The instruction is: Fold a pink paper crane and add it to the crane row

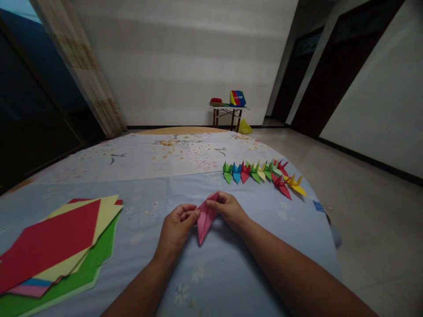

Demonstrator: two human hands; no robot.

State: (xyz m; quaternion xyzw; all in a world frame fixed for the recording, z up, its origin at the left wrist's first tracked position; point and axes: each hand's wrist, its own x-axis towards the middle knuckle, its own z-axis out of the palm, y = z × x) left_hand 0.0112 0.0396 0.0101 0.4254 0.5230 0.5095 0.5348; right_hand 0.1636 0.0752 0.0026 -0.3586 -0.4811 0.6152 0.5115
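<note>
A pink folded paper (205, 220), narrow and pointed at its lower end, is held between my two hands above the table. My left hand (180, 224) pinches its left edge between thumb and fingers. On the upper right part, my right hand (228, 209) grips the paper with the thumb on its face and the fingers curled behind. A crease runs down the middle of the paper. Beyond my right hand stands a row of folded paper cranes (245, 172) in green, blue, red, yellow and other colours.
A stack of coloured paper sheets (62, 233) lies at the left. The round table carries a blue flowered cloth (139, 273) and a white flowered one (132, 154). Against the far wall, a small table (228, 108) bears a colourful box (237, 98). Blue clips (318, 206) sit at the right edge.
</note>
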